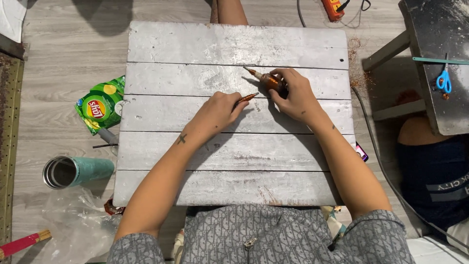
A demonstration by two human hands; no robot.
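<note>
— Two hands are at work over the white plank board [234, 44], both near its middle. What is each one holding?

— The right hand [293, 95] is curled around a copper-wound spool [271, 80]. The spool's pointed tip sticks out beyond the fingers, up and to the left of the hand. The left hand [220, 108] pinches a thin copper-wrapped stick [246, 98] between thumb and fingertips.

— How do the two pieces lie with respect to each other?

— The stick's long axis runs from the left fingertips up and to the right, toward the right hand. Its free end sits just below the spool, very near the right thumb. I cannot tell whether a wire joins them. The spool's axis slants the other way, with the tip to the upper left and the body buried in the right palm.

— So neither hand is relaxed?

— No. Both are closed on their pieces, the right in a fuller grasp and the left in a fine pinch. The stick is nearer the left hand and the spool nearer the right.

— Anything else close by?

— Left of the left forearm, off the board, lie a green snack bag [100, 103] and a teal tumbler [75, 171] on its side. Far right of the right hand, blue scissors [443, 80] rest on a dark bench [435, 29].
</note>
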